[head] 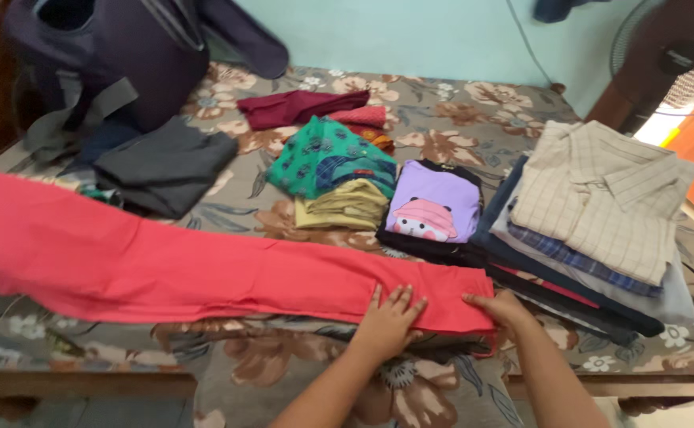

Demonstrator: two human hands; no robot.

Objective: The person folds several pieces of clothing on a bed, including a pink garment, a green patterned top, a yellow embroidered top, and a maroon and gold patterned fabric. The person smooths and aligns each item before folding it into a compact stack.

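Note:
A long pink-red garment (164,265) lies stretched across the near side of a bed with a floral cover (442,119). My left hand (390,321) rests flat on the garment's right end, fingers spread. My right hand (501,309) grips the same end at its right edge, beside a stack of folded dark clothes.
Folded piles lie behind: checked shirts (600,198) at the right, a purple top with a cartoon print (434,208), green and yellow pieces (331,170), a maroon cloth (299,107), grey clothes (164,162). A dark garment (125,55) hangs at the back left. A fan (664,47) stands far right.

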